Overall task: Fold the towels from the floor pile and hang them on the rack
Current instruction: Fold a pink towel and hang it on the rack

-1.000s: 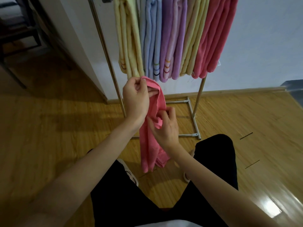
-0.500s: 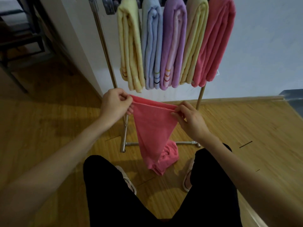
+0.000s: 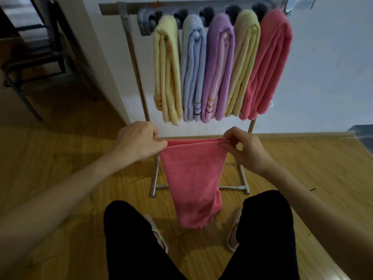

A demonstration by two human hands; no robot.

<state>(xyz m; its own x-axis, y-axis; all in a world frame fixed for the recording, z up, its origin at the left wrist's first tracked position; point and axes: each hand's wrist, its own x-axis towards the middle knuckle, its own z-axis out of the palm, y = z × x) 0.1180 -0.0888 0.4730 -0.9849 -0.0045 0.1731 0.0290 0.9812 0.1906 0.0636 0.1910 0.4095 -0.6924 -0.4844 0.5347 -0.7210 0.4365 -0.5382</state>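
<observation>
Five folded towels (image 3: 219,65) are already hanging on the rack (image 3: 129,55) at top; both hands, left hand (image 3: 139,142) and right hand (image 3: 242,148), are pinching a sixth, the pink towel (image 3: 191,178), half-folded at centre frame.

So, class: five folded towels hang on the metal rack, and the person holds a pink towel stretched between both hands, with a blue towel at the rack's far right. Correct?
No. The head view shows the far-right folded towel is pink; the blue towel hangs second from left. The rest holds.

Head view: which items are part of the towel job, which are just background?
Job:
- pink towel, top corners pinched by left hand and right hand
- rack
- five folded towels hung on it

Background:
- dark chair, far left
- grey object, right edge
</observation>
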